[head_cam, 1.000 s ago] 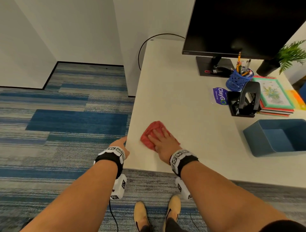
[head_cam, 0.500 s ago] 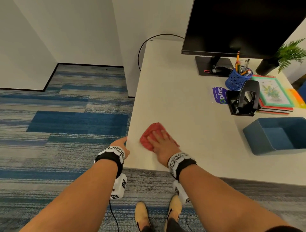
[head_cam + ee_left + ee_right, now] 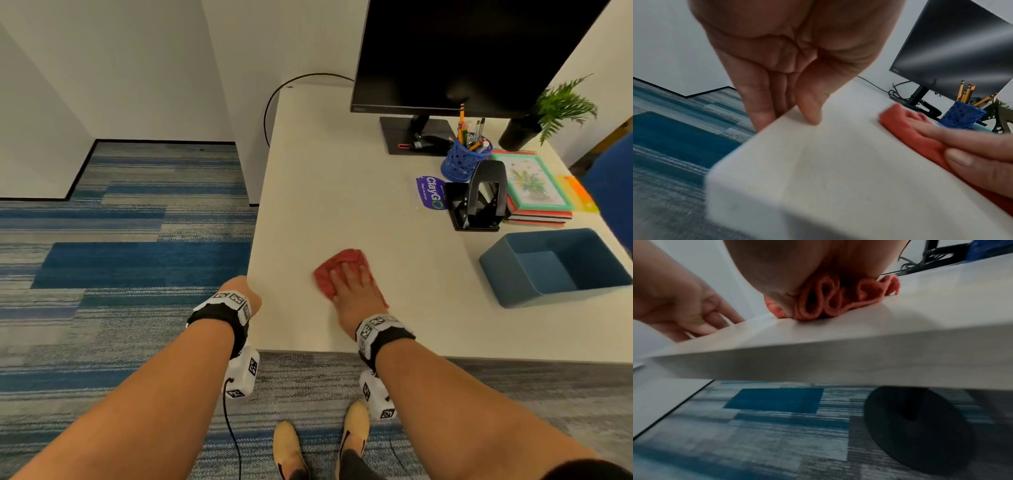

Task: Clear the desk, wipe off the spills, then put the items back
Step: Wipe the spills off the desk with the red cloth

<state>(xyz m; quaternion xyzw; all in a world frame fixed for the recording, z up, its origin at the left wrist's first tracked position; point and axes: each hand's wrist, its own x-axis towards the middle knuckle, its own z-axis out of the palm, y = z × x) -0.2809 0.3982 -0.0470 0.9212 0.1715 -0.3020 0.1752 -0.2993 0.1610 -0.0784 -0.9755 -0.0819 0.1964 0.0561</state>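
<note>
Monitor: far right, dark screen, on black stand.
Pen cup: blue, just near of the stand.
Hole punch: black, nearer still.
Tray: blue, near right.

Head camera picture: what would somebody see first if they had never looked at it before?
Most likely the crumpled red cloth, bright against the white desk near its front edge, with the right hand pressed flat on top of it. Next comes the big black monitor at the back of the desk, with a blue mesh pen cup of pencils in front of it. The left hand holds the desk's left edge, thumb on top.
</note>
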